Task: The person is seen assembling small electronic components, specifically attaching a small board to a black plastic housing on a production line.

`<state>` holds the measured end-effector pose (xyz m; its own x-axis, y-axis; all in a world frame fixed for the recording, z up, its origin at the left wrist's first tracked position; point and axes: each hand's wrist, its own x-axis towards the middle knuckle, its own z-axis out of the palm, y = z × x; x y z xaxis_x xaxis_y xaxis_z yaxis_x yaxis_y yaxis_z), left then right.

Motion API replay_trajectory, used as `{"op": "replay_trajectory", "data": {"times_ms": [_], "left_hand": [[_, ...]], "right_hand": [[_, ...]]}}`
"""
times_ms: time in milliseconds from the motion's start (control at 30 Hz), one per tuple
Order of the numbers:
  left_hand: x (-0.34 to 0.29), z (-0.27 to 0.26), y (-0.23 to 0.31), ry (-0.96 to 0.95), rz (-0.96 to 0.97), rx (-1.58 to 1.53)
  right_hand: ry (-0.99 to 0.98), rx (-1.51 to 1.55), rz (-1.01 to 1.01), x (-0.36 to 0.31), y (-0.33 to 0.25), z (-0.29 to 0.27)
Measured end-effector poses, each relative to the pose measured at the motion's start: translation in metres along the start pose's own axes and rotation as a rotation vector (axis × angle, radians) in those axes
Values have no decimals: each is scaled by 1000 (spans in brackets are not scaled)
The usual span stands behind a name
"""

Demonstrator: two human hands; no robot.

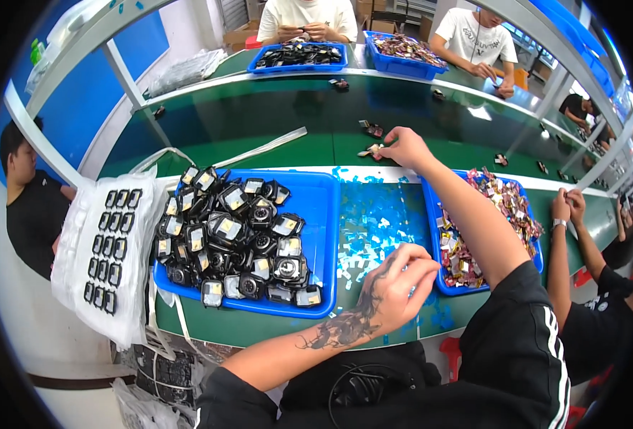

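Note:
My right hand (pixel 401 147) reaches far forward over the green conveyor belt (pixel 273 129) and holds a small assembled part (pixel 371 151) just above it. My left hand (pixel 396 284) rests near the table's front edge with its fingers curled, over a patch strewn with small blue film scraps (pixel 374 222); whether it holds anything I cannot tell. A blue tray (pixel 324 200) heaped with black square components (pixel 238 239) lies to the left of it. Under my right forearm stands another blue tray (pixel 431 207) of small pink and gold parts (pixel 506 200).
A white plastic sheet with rows of black parts (pixel 113 247) hangs at the left. More loose parts (pixel 371 129) ride on the belt. Across it, two people in white shirts work beside blue trays (pixel 298 57). Another person's hands (pixel 567 204) are at the right, and a person sits far left.

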<state>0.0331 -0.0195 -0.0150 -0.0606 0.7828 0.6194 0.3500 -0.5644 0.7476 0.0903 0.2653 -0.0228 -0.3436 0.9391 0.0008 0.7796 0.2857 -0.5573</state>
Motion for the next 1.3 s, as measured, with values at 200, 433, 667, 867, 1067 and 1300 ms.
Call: {"op": "replay_trajectory", "data": {"times_ms": [200, 433, 667, 867, 1067, 1300], "left_hand": [[7, -40, 40, 52, 267, -220], [1, -106, 133, 326, 485, -100], [20, -107, 194, -60, 555, 55], [37, -98, 137, 257, 368, 298], [23, -59, 57, -404, -746, -485], [48, -40, 20, -125, -848, -791]], "right_hand": [[-82, 8, -436, -76, -79, -9], [-212, -65, -842, -141, -121, 51], [-2, -89, -987, -156, -117, 39], [382, -191, -1286, -219, -76, -49], [361, -274, -1279, -251, -41, -84], [234, -410, -177, -174, 60, -133]]}}
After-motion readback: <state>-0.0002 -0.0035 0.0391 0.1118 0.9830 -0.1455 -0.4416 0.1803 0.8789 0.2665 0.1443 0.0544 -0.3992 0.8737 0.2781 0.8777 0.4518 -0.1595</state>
